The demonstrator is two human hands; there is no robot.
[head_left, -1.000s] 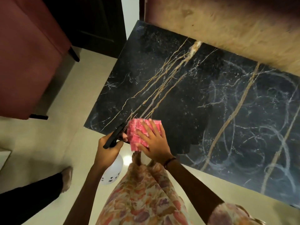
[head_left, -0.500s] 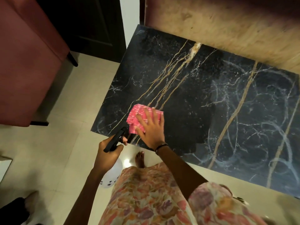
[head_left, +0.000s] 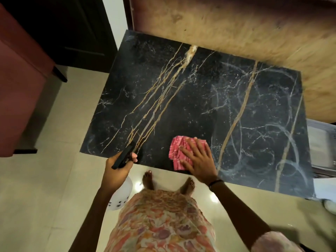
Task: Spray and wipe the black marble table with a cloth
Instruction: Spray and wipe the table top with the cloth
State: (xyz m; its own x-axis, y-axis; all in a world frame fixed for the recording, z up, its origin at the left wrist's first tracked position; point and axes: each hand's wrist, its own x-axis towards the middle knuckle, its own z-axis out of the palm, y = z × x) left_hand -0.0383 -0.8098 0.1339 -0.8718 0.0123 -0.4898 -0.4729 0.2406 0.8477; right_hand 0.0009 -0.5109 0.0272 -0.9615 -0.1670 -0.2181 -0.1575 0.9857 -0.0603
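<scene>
1. Black marble table, veined in gold and white, stands against a tan wall; the person is at its near edge, looking straight down on it.
2. Pink cloth, folded and striped, lies flat on the marble close to that near edge, roughly midway along it.
3. Her right hand rests on the cloth with the fingers spread and straight, palm down, covering its right half; a dark band sits at the wrist.
4. Her left hand is curled round the black trigger head of a spray bottle, held just off the table's near left corner, over the floor. The nozzle tip reaches the table's edge.
5. The bottle's white body hangs below the hand and carries some small dark marks, too small and blurred for me to read. I can make out no brand or other writing anywhere.
6. Bare feet stand on the pale tiled floor just beside the table, below a floral dress.
7. A reddish-brown piece of furniture stands well to the left, apart from the table, with a dark door beyond it.
</scene>
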